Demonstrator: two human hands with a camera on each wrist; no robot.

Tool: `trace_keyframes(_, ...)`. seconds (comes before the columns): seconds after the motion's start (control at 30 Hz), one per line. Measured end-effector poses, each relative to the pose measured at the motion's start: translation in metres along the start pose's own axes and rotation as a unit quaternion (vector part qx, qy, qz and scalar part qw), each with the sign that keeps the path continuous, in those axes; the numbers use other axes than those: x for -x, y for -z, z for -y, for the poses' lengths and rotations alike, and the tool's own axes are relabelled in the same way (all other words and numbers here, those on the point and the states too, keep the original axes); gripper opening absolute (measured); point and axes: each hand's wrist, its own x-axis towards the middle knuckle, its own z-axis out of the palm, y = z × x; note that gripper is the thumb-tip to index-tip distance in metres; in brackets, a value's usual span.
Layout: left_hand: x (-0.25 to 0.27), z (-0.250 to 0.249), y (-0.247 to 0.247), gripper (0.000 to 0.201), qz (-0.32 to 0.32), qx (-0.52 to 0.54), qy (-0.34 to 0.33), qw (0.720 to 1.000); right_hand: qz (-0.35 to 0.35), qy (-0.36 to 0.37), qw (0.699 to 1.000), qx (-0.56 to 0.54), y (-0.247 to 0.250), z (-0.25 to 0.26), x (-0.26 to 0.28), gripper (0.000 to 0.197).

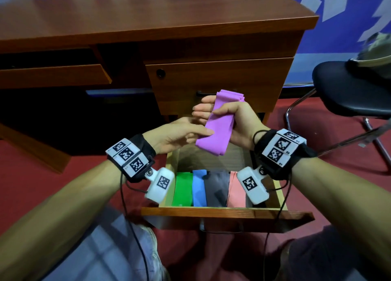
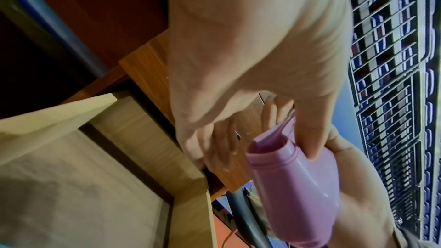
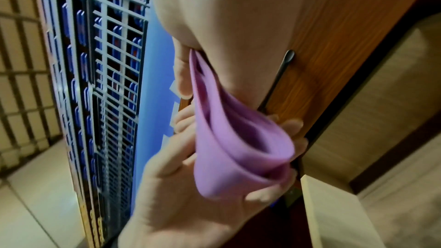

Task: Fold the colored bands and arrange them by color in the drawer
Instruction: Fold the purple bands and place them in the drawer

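Desk (image 1: 148, 22), bottom drawer (image 1: 226, 214) pulled open right under your hands. Inside, side by side along the front: green (image 1: 183, 189), blue (image 1: 199, 188), grey (image 1: 216, 188), pink (image 1: 236, 190). Back half looks free.

Purple band (image 1: 219, 128) is above the drawer, folded, long axis running away from you and tilted right. Your right hand (image 1: 230, 122) is wrapped round its middle. Left hand (image 1: 179, 134) pinches the near folded end, thumb on top.

Drop is straight down. Judgement: right hand has the load, so it places.
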Motion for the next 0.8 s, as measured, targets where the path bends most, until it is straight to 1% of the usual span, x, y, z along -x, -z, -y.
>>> trace_keyframes(0.03, 0.000, 0.001, 0.000, 0.061, 0.008, 0.002, 0.001, 1.000, 0.003, -0.003, 1.000, -0.010, -0.002, 0.002, 0.002, 0.043)
trace_keyframes(0.07, 0.001, 0.002, -0.001, 0.062, 0.014, 0.007, 0.000, 1.000, 0.001, -0.005, 1.000, -0.021, -0.003, 0.003, 0.003, 0.044)
trace_keyframes(0.17, 0.005, 0.001, -0.004, 0.047, 0.024, -0.015, 0.000, 1.000, -0.008, -0.007, 0.998, -0.061, -0.003, 0.010, 0.005, 0.043)
trace_keyframes(0.23, 0.006, 0.003, -0.008, 0.045, 0.029, -0.025, -0.006, 0.999, -0.010, -0.006, 0.998, -0.055, -0.001, 0.012, 0.004, 0.040)
trace_keyframes(0.33, 0.004, 0.006, -0.012, 0.040, 0.009, -0.037, 0.000, 0.999, -0.011, -0.010, 1.000, -0.023, 0.002, 0.011, 0.000, 0.035)
trace_keyframes(0.4, 0.004, 0.005, -0.016, 0.034, 0.005, -0.041, 0.008, 0.999, -0.018, -0.012, 1.000, -0.005, 0.007, 0.008, -0.003, 0.042)
trace_keyframes(0.47, 0.002, 0.004, -0.015, 0.034, -0.002, -0.046, 0.017, 0.999, -0.035, -0.012, 0.999, 0.022, 0.012, 0.006, -0.006, 0.046)
trace_keyframes(0.5, 0.001, 0.004, -0.014, 0.036, -0.005, -0.049, 0.021, 0.999, -0.047, -0.011, 0.997, 0.056, 0.014, 0.006, -0.008, 0.047)
trace_keyframes(0.53, 0.000, 0.004, -0.012, 0.036, -0.009, -0.052, 0.026, 0.998, -0.066, -0.012, 0.991, 0.113, 0.016, 0.005, -0.011, 0.046)
trace_keyframes(0.57, -0.001, 0.004, -0.011, 0.037, -0.017, -0.053, 0.033, 0.998, -0.089, -0.013, 0.978, 0.188, 0.017, 0.005, -0.013, 0.045)
trace_keyframes(0.6, -0.002, 0.004, -0.009, 0.036, -0.025, -0.052, 0.039, 0.998, -0.116, -0.015, 0.957, 0.265, 0.018, 0.005, -0.015, 0.044)
trace_keyframes(0.67, -0.002, 0.005, -0.004, 0.035, -0.040, -0.054, 0.051, 0.996, -0.167, -0.031, 0.900, 0.401, 0.021, 0.008, -0.016, 0.043)
trace_keyframes(0.7, -0.002, 0.005, -0.003, 0.035, -0.045, -0.056, 0.058, 0.996, -0.181, -0.045, 0.873, 0.451, 0.024, 0.010, -0.016, 0.043)
trace_keyframes(0.73, -0.003, 0.006, -0.002, 0.034, -0.046, -0.056, 0.065, 0.995, -0.185, -0.062, 0.853, 0.484, 0.026, 0.012, -0.015, 0.044)
trace_keyframes(0.8, -0.005, 0.009, -0.002, 0.032, -0.045, -0.054, 0.085, 0.994, -0.172, -0.087, 0.836, 0.513, 0.029, 0.015, -0.013, 0.046)
